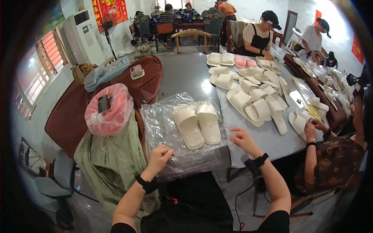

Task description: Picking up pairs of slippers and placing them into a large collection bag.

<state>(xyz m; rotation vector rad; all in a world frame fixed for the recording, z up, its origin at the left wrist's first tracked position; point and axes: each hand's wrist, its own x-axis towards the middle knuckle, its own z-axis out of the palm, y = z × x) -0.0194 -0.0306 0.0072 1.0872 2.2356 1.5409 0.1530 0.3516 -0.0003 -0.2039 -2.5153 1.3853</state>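
A pair of cream slippers (193, 126) lies side by side on thin clear plastic bags (157, 124) at the near edge of the table, soles down. My left hand (158, 158) is at the near left of the pair, its fingers closed on the edge of the clear film. To the right of the slippers, my right hand (245, 140) pinches the film between thumb and fingertips. The film is see-through, so whether it lies over or only under the slippers is hard to make out.
Many loose cream slippers (256, 93) and a pink pair (244, 61) cover the table's right side. A pink bundle in plastic (108, 108), with a phone (103, 104) on it, and a green sack (110, 159) are at my left. Co-workers (334, 159) sit close by on the right.
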